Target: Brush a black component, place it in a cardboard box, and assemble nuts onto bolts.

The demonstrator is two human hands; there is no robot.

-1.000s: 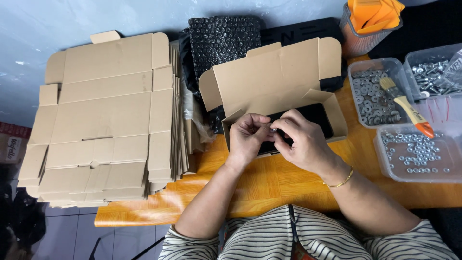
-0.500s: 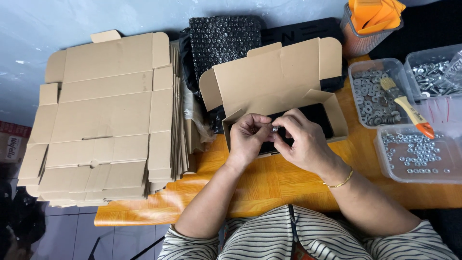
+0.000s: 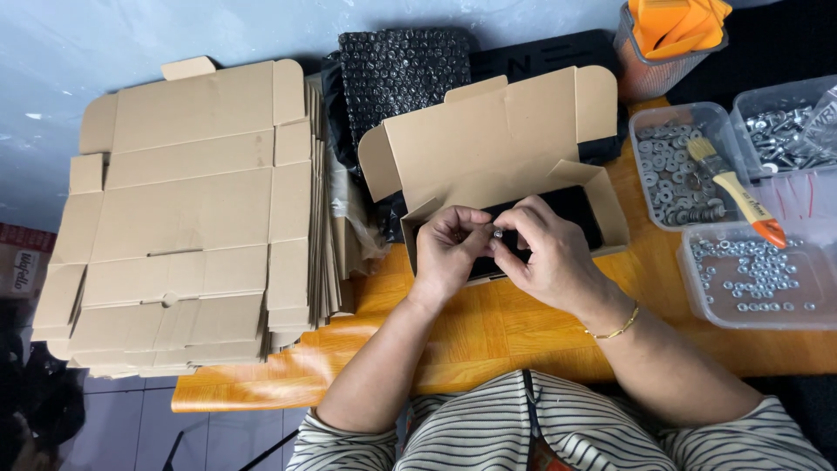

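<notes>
Centrally, open box, washer tubs

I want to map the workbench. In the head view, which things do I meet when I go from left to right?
Stack of flat cardboard blanks → left hand → small metal part pinched between both hands → right hand → tray of washers → brush with orange handle → tray of small nuts.

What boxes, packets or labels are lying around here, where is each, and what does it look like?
Open cardboard box: centre, behind both hands, plain brown, lid up.
Stack of flat cardboard boxes: left, unfolded, plain brown.
Bubble-wrap pouch: top centre, black, bumpy.
Red printed carton: far left edge, mostly cut off.
Clear plastic trays: right, holding small metal parts.
No screens.
</notes>
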